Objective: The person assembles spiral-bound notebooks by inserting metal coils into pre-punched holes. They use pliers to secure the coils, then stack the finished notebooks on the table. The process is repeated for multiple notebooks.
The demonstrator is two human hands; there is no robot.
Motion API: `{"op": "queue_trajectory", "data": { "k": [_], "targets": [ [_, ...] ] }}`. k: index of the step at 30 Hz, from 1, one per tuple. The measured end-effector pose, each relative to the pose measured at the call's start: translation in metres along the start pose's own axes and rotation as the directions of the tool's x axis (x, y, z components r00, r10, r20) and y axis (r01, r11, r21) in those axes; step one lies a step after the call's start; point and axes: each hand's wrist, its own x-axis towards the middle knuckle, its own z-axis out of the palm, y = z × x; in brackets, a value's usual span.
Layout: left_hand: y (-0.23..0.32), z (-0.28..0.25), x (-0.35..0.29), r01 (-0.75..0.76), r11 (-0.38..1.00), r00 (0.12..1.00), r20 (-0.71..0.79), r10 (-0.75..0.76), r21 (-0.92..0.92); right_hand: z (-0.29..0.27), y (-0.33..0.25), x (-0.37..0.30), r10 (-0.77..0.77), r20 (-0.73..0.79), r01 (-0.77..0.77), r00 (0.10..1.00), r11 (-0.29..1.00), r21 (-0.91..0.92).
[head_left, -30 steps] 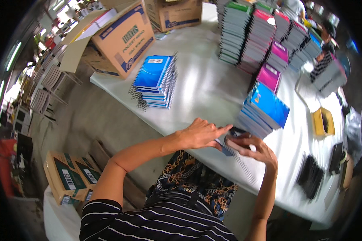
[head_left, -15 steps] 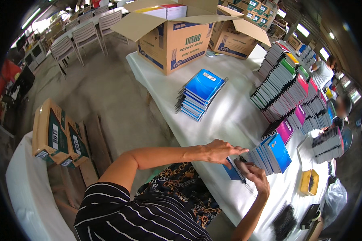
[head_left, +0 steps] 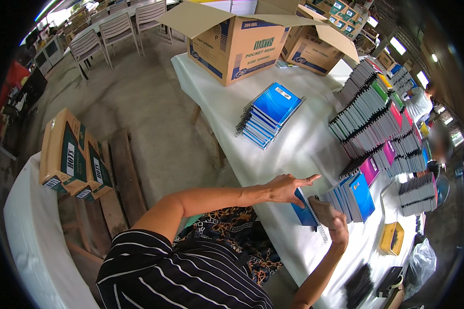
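A blue-covered spiral notebook stands tilted at the table's near edge, its wire coil trailing toward me below the pages. My left hand grips its upper corner, index finger stretched out to the right. Against the coil side, my right hand presses with fingers together; the fingertips look greyish and blurred, and what lies under them is partly hidden. Just right of that hand stands a row of blue notebooks. Farther off lies a stack of blue spiral notebooks.
Tall rows of notebooks line the table's right. An open cardboard box stands at the back. A yellow tray, loose black coils and a plastic bag lie right. Closed cartons stand left. Other people are at far right.
My right hand has shifted slightly along the coil side, and more of the notebook's coil and blue cover shows. My left hand stays at the upper corner. The view has turned slightly.
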Motion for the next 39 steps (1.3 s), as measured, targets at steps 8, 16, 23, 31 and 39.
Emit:
{"op": "queue_trajectory", "data": {
  "k": [8, 16, 23, 31, 39],
  "targets": [
    [-0.016, 0.007, -0.002, -0.072, 0.987, 0.995, -0.082, 0.061, -0.143, 0.01, -0.014, 0.008, -0.052, 0.043, 0.048, 0.998, 0.994, 0.095],
    [-0.018, 0.01, 0.0, -0.047, 0.971, 0.997, -0.07, 0.032, -0.234, -0.011, -0.004, 0.015, 0.144, -0.014, -0.139, 0.989, 0.92, -0.367],
    [-0.006, 0.011, 0.002, 0.022, 0.954, 0.998, -0.047, -0.038, -0.3, -0.01, -0.006, 0.016, 0.151, -0.075, -0.168, 0.986, 0.913, -0.37],
    [-0.006, 0.011, 0.006, 0.077, 0.94, 0.997, 0.001, -0.081, -0.332, -0.002, -0.004, 0.024, 0.168, -0.145, -0.219, 0.975, 0.826, -0.519],
    [-0.013, -0.012, 0.008, 0.157, 0.891, 0.957, 0.29, -0.03, -0.425, -0.019, -0.028, -0.061, 0.138, -0.373, -0.345, 0.918, 0.741, -0.575]
  ]
}}
